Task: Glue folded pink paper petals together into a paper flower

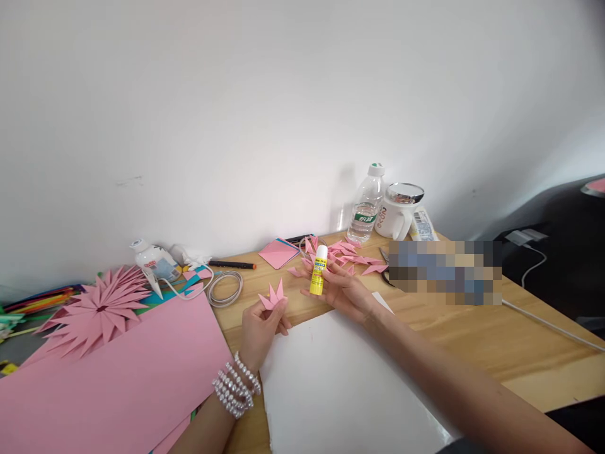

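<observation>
Between the thumb and fingers of my left hand (259, 325) is a small pink folded paper piece (273, 295) with several sharp points. My right hand (347, 290) grips a yellow glue stick (318, 271) with a white cap, held upright. Both hands are raised near the far edge of a white board (340, 384). Behind the glue stick lies a loose pile of pink folded paper pieces (347, 252), partly hidden by it and by my right hand.
A pink pointed paper flower (101, 309) rests on large pink sheets (142, 378) at left. A coiled cable (225, 290) and a marker (232, 265) lie behind. Farther back stand a water bottle (366, 205) and a white mug (394, 214). Scissors (385, 268) are partly blurred out.
</observation>
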The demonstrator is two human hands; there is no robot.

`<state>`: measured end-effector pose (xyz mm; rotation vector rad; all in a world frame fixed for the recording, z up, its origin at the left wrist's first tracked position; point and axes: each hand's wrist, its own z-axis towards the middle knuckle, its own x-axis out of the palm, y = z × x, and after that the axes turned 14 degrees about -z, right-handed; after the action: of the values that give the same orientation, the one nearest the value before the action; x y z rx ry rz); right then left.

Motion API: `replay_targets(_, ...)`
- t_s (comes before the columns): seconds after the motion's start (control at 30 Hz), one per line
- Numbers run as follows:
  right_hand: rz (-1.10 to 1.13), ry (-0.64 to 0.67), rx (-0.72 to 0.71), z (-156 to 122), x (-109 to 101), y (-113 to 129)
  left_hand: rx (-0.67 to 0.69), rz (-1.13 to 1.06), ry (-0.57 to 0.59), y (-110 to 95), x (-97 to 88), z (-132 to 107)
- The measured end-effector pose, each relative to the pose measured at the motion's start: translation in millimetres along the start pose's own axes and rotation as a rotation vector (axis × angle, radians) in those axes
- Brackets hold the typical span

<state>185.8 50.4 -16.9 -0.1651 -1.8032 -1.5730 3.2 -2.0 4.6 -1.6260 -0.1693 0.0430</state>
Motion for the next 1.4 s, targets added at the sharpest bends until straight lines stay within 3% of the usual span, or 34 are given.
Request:
replay_targets(0.27, -0.009, 0.019, 0.021, 2, -2, 1, -0.097, -0.144, 0.051, 5, -0.9, 0)
replay_targets(0.47, -0.007, 0.023, 0.041, 4, -5, -3, -0.186, 0.058, 0.109, 11, 8.5, -8)
replay_targets(0.63, -0.016, 0.012, 0.023, 6, -4, -3, -0.178, 0.159, 0.118, 18, 10.7, -11)
replay_targets(1.07, -0.102, -0.030, 0.014, 1, 3, 1, -0.164, 0.103, 0.104, 23, 9.5, 0)
replay_targets(1.2, -0.456, -0.077, -0.003, -1, 7, 19, -0.142, 0.090, 0.131, 24, 8.1, 1)
replay_targets(1.33, -1.127, -0.308, -0.115, 7, 10, 32, -0.134, 0.076, 0.150, 23, 5.6, 5)
replay_targets(1.4, -1.307, -0.366, -0.162, 13, 11, 28, -0.140, 0.060, 0.155, 22, 4.7, 7)
